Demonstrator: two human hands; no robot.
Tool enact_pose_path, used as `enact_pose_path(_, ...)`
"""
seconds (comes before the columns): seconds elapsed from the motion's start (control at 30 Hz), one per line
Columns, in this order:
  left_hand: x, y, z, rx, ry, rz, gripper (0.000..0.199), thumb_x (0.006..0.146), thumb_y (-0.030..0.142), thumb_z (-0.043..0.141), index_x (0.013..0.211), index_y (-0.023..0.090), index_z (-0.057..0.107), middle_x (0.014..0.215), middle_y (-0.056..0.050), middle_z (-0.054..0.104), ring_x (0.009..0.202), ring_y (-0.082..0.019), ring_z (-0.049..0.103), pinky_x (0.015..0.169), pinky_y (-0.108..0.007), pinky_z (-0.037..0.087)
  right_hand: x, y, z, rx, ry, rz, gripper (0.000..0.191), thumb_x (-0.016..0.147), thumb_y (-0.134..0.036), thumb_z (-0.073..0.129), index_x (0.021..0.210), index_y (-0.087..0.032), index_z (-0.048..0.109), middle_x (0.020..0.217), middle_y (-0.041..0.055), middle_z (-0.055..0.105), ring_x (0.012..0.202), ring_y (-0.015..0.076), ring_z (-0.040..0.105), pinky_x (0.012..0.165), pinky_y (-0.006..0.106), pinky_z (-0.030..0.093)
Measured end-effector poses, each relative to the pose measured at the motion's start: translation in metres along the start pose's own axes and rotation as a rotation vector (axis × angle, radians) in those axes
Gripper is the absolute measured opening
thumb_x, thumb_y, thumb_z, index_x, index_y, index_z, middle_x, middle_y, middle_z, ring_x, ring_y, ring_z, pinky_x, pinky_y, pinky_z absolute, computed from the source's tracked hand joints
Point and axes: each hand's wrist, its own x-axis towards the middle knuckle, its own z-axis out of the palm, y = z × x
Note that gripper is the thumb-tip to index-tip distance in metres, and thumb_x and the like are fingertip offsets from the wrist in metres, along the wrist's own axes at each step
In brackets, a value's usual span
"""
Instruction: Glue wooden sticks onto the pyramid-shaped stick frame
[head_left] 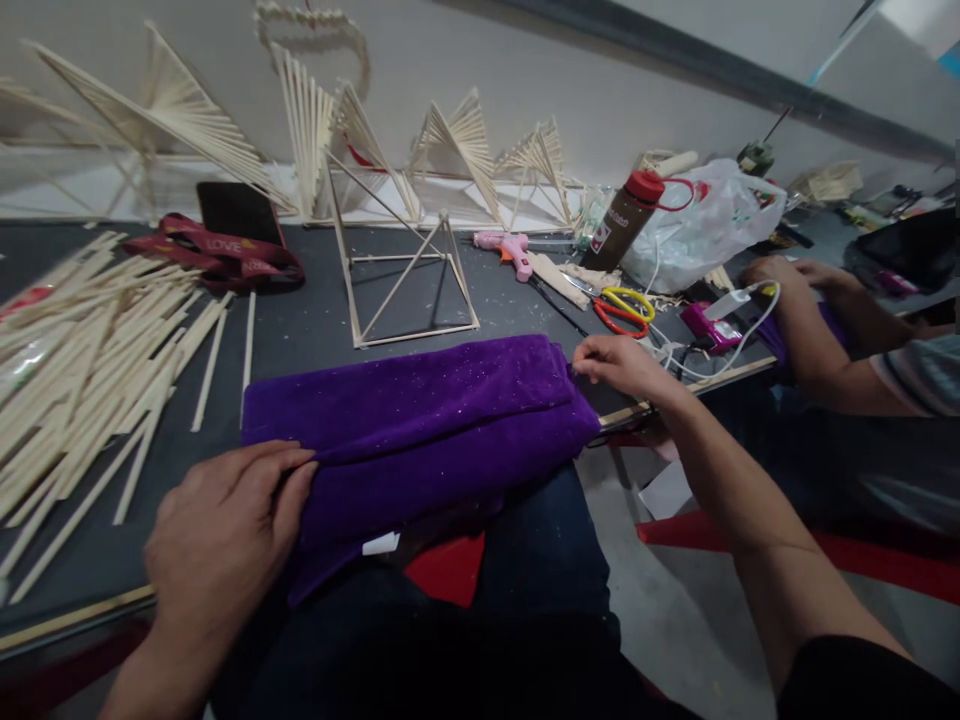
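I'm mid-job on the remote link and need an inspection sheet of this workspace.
Surface: dark tabletop, pale specks scattered on it.
Job's things: folded purple cloth, specked, overhanging the near edge; open wooden-stick frame standing behind it.
Clutter: loose wooden sticks heaped left; pink glue gun, scissors, red-capped bottle and plastic bag right.
Grippers: none; left hand on the cloth's left end, right hand at its right edge, grip unclear.
Cables: black cord behind the cloth; white cable looping by a magenta box.
Surroundings: another person's hands at far right.
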Motion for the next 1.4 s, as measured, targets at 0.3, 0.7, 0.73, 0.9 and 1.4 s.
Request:
enact_pose_path(0.3,0.000,0.000,0.001,-0.033,-0.008,-0.052,0.019,0.092,0.037,0.050,0.089,0.024,0.064,0.095,-0.009,0.073,0.092,-0.029,0.067,0.083,-0.043,0.051,0.094,-0.006,-0.014,-0.275,0.342,-0.099,0.018,0.074,-0.013,0.058,0.087,-0.015,0.070,0.074,0.0031,0.067,0.067,0.0148,0.059,0.065,0.026,0.040)
enact_pose_path(0.7,0.001,0.000,-0.001,-0.018,0.038,0.019,0.020,0.093,0.032,0.050,0.088,0.020,0.066,0.093,-0.011,0.073,0.086,-0.031,0.067,0.077,-0.043,0.050,0.129,-0.012,-0.012,-0.504,0.336,-0.045,0.011,0.081,-0.014,0.057,0.074,-0.016,0.064,0.076,0.0095,0.067,0.072,0.0184,0.061,0.065,0.028,0.041)
enact_pose_path(0.73,0.001,-0.001,-0.001,-0.012,0.035,0.022,0.020,0.093,0.032,0.050,0.088,0.020,0.066,0.093,-0.010,0.073,0.086,-0.031,0.067,0.077,-0.043,0.050,0.134,-0.015,-0.020,-0.442,0.422,-0.054,0.012,0.084,-0.016,0.053,0.077,-0.016,0.063,0.074,0.0073,0.066,0.070,0.0168,0.060,0.065,0.028,0.042)
enact_pose_path(0.9,-0.001,-0.003,0.001,-0.020,0.019,0.006,0.016,0.092,0.033,0.053,0.090,0.022,0.065,0.094,-0.008,0.073,0.089,-0.029,0.067,0.081,-0.042,0.050,0.163,-0.045,-0.055,0.229,0.869,-0.221,0.015,0.090,-0.029,0.051,0.080,-0.019,0.054,0.067,-0.0024,0.055,0.054,0.0088,0.052,0.051,0.022,0.039)
enact_pose_path(1.4,0.002,0.005,-0.020,-0.061,-0.035,0.022,0.030,0.096,0.034,0.049,0.114,0.016,0.063,0.102,-0.011,0.071,0.094,-0.029,0.065,0.080,-0.041,0.049,0.161,-0.077,-0.002,-0.207,0.109,-0.161,0.021,0.069,-0.004,0.061,0.082,-0.013,0.074,0.064,-0.0005,0.067,0.063,0.0127,0.062,0.060,0.021,0.043)
